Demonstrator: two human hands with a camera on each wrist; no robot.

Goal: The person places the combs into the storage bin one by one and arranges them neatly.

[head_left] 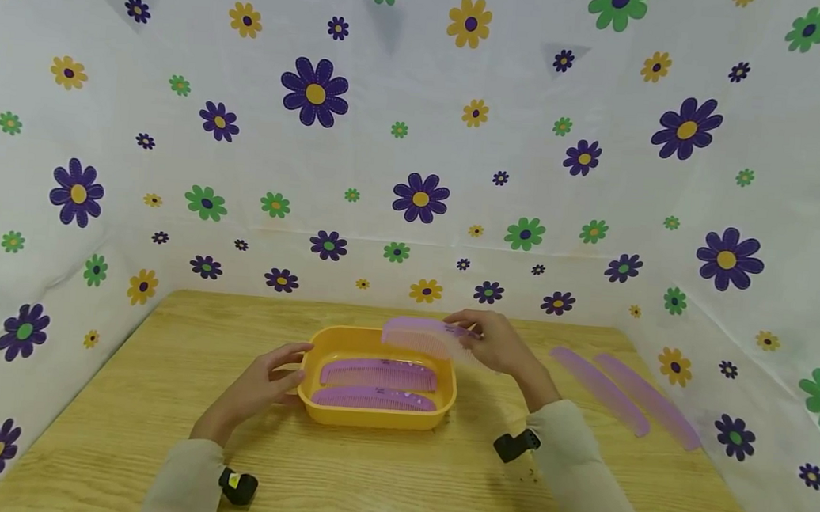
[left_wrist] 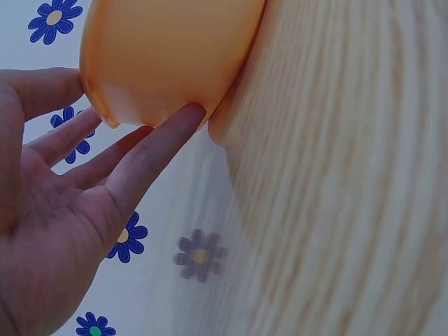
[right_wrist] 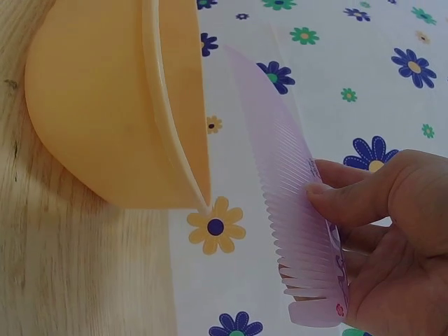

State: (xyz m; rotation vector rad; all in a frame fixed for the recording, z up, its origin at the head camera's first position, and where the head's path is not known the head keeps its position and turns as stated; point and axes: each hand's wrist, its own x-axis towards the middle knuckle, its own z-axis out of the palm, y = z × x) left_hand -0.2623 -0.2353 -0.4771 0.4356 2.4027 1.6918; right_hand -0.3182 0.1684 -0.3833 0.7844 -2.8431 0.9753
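Observation:
In the head view, a yellow plastic basin [head_left: 373, 419] stands on the table with two purple combs lying inside, a back comb [head_left: 379, 374] and a front comb [head_left: 374, 399]. My right hand [head_left: 495, 343] pinches another translucent purple comb [head_left: 415, 332] by its spine, above the basin's back right rim. In the right wrist view, that comb [right_wrist: 290, 189] has its teeth facing the basin, the thumb on its near face. My left hand [head_left: 263, 388] touches the basin's left end. The left wrist view has its fingers fairly straight against the basin's outer wall [left_wrist: 171, 63].
Two more purple combs, a left one [head_left: 600, 390] and a right one [head_left: 648, 401], lie slanted at the right of the wooden table [head_left: 365, 483]. A white flower-patterned sheet [head_left: 360, 149] rises behind the table and along both sides.

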